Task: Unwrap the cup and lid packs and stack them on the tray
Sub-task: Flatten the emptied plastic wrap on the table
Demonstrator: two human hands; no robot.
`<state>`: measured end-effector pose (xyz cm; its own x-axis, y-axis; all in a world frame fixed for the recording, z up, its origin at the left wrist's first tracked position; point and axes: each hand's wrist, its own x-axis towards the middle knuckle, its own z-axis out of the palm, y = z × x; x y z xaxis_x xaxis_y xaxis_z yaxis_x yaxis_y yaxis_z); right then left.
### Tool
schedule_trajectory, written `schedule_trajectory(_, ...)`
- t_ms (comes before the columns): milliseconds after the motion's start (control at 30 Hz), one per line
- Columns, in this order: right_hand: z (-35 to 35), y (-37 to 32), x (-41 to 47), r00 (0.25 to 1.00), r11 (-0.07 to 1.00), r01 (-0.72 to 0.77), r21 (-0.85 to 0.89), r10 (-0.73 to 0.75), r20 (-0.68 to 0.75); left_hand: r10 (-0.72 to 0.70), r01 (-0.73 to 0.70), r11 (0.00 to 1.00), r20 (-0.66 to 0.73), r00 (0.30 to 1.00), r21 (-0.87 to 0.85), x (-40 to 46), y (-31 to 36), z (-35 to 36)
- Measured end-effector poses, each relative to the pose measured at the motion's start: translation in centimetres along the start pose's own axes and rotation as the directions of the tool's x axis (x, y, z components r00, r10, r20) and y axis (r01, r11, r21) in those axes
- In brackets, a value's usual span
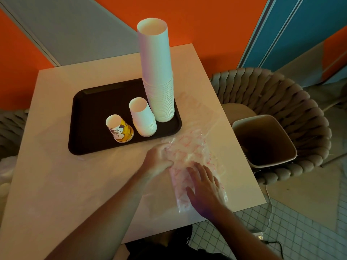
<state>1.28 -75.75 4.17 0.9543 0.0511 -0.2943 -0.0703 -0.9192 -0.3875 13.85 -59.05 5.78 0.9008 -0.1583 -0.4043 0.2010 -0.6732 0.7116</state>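
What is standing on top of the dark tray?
On the tray stand three upturned stacks: a tall white cup stack, a short white stack and a yellow printed cup. The tray surface beneath them is covered.

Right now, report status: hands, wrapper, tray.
Left hand grips plastic wrapper; right hand flat on it. Three upside-down cup stacks on tray. Bin beside table, nothing blocking.

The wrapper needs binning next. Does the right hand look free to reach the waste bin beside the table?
Probably yes. The right hand lies flat on the plastic wrapper near the table's right edge, and the open bin stands just beyond that edge with nothing between.
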Motion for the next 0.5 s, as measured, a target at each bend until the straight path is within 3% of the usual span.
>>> schedule_trajectory(100,0.5,0.3,-0.1,1.000,1.000,-0.003,-0.006,0.003,-0.006,0.050,-0.050,0.998,0.005,0.999,0.032,0.1,-0.3,0.1)
schedule_trajectory(167,0.6,0.2,-0.1,1.000,1.000,-0.003,-0.014,0.002,-0.005,0.116,-0.110,0.991,-0.081,0.990,0.079,0.1,-0.4,0.2)
schedule_trajectory(233,0.6,0.3,0.0,1.000,1.000,-0.007,-0.018,0.007,0.000,0.244,-0.202,0.959,-0.218,0.945,0.197,0.2,-0.4,0.6)
schedule_trajectory(300,0.6,0.2,-0.1,1.000,1.000,-0.008,-0.022,0.008,-0.001,0.406,-0.353,0.903,-0.217,0.888,0.243,0.2,-0.1,1.6)
schedule_trajectory(400,1.4,0.2,-0.2,0.999,1.000,-0.020,-0.015,0.019,-0.029,0.585,-0.572,0.762,0.056,0.809,0.303,0.4,0.1,4.1)
schedule_trajectory(500,2.4,0.2,-0.5,0.996,0.997,-0.053,-0.059,0.048,-0.078,0.521,-0.633,0.682,0.363,0.772,0.366,0.6,-0.1,6.1)
